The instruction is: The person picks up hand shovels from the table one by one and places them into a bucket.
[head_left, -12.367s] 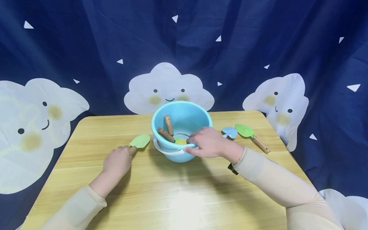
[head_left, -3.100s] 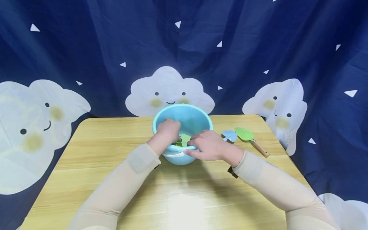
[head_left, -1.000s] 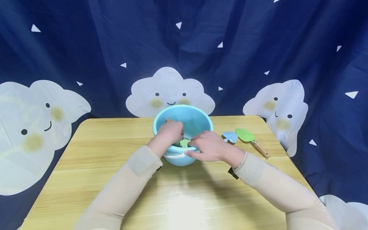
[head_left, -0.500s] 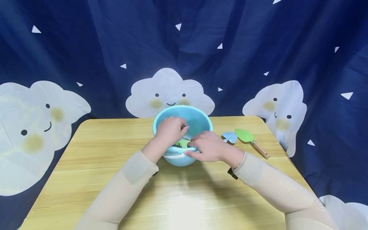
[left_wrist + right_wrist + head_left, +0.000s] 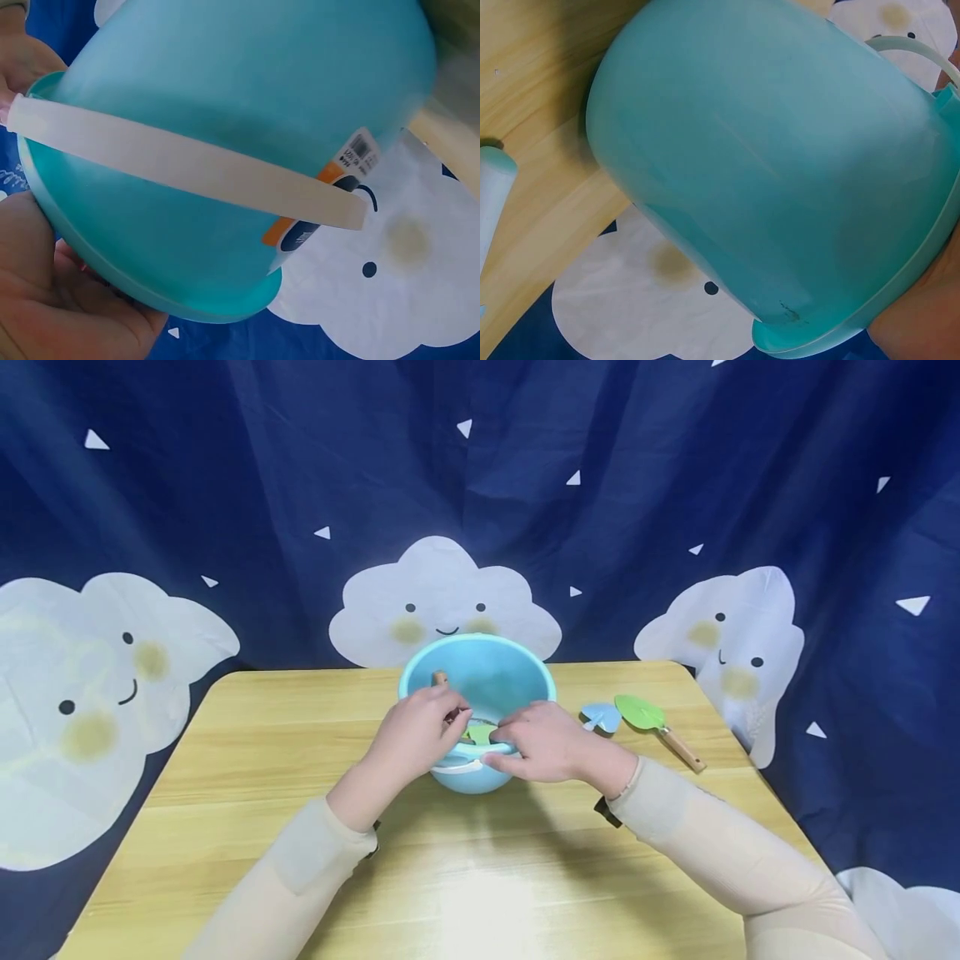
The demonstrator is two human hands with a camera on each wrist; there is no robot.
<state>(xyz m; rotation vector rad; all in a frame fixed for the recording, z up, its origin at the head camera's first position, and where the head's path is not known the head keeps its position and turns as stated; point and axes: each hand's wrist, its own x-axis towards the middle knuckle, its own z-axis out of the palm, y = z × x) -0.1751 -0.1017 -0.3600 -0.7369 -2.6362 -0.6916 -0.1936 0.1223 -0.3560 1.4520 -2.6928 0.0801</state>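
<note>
While the right hand grips the blue bucket, table beneath it, the left hand bends over the bucket's left side, whether holding anything I can't tell; inside shows a wooden handle

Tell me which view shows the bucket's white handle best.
Left wrist view: the white handle crosses the bucket, large and plain. The head view shows only a short piece; the right wrist view, a curved section.

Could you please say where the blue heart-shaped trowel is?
In the head view, the blue trowel lies right of the blue plastic bucket, beside the green leaf-shaped trowel.
</note>
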